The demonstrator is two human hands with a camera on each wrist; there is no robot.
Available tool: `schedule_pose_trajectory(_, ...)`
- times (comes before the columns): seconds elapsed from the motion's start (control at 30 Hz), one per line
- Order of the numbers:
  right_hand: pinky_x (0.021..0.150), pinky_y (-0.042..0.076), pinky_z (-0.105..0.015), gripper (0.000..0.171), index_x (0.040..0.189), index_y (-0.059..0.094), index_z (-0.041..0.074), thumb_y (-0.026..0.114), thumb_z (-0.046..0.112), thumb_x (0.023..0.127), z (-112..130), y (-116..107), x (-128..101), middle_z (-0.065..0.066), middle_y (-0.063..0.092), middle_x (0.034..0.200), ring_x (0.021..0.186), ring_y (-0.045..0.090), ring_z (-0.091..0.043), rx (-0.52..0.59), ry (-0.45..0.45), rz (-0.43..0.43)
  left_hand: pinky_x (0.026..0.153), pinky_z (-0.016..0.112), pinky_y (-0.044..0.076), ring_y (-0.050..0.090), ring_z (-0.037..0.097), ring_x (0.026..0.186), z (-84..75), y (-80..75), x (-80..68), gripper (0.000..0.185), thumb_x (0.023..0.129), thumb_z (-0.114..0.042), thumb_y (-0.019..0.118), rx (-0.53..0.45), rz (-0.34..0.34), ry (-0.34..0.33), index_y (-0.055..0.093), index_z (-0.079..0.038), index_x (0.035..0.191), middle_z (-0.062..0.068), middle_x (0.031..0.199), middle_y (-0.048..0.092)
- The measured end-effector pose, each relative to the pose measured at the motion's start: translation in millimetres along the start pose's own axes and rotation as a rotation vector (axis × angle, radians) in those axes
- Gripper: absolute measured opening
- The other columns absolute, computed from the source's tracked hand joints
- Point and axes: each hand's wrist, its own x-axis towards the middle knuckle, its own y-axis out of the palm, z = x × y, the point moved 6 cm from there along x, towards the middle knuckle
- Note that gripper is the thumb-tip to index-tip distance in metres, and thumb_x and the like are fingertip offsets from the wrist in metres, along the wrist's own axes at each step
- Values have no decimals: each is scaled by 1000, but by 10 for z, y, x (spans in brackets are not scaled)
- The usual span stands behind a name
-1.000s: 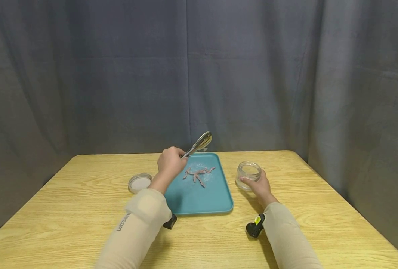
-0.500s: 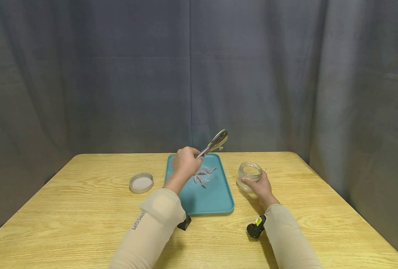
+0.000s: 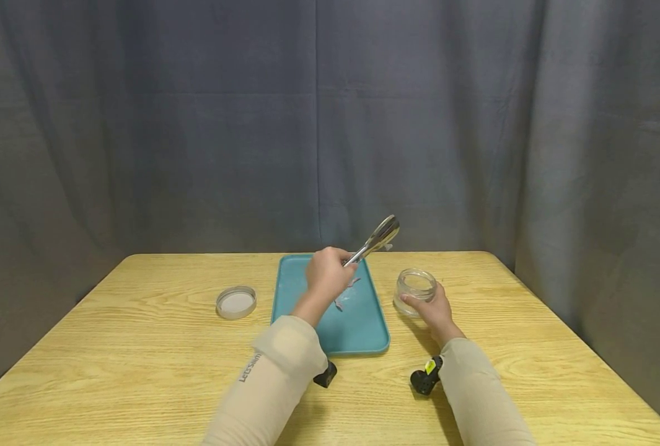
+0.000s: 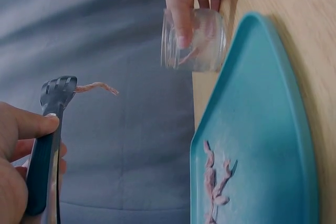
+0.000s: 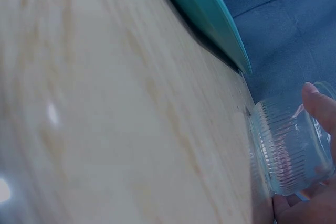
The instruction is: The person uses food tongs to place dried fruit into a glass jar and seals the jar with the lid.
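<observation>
My left hand [image 3: 328, 272] grips metal tongs [image 3: 378, 236] above the teal tray [image 3: 357, 337]. From the tongs' tips sticks a thin pinkish strip [image 4: 97, 87], soft-looking like raw meat; its exact kind is unclear. To the right of the tray, my right hand [image 3: 435, 313] holds a clear glass jar [image 4: 207, 40] by its side, thumb and fingers around it. The jar is upright on the table, its mouth uncovered, with pinkish pieces showing through the ribbed glass in the right wrist view. Several more pink strips [image 4: 211, 179] lie on the tray, partly hidden by my left hand in the head view.
A round lid [image 3: 236, 302] lies on the wooden table [image 3: 168, 347] to the left of the tray. Grey curtains [image 3: 240, 136] hang behind and on both sides of the table.
My left hand has moved to the right across the tray, carrying the tongs and the strip closer to the jar. The right hand and jar have stayed in place.
</observation>
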Motion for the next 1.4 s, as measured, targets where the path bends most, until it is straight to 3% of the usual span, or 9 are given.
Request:
schedule_pose_trajectory(0.57,96,17,-44,82,134,16,-1,68,18,73,14,-5,-12,-24,25,132,120,23,-37,20,8,-8,44,25,33,45,10,52,-141,315,-64,6,75,-25,66,8,32,-12,70,-21,76,-10,60,54)
schedule_pose_trajectory(0.97,96,19,-44,85,135,13,0,67,22,74,-13,-7,-16,-24,25,132,120,24,-37,18,9,12,43,26,32,43,11,46,-198,574,-148,10,78,-25,62,46,100,-1,69,-22,72,-10,53,50)
schedule_pose_trajectory(1.4,95,21,-44,82,134,16,0,67,20,74,-11,-6,-3,-23,28,130,118,26,-36,26,-4,8,42,26,34,45,10,46,-211,681,-191,11,77,-21,62,55,108,5,68,-19,67,-9,54,52)
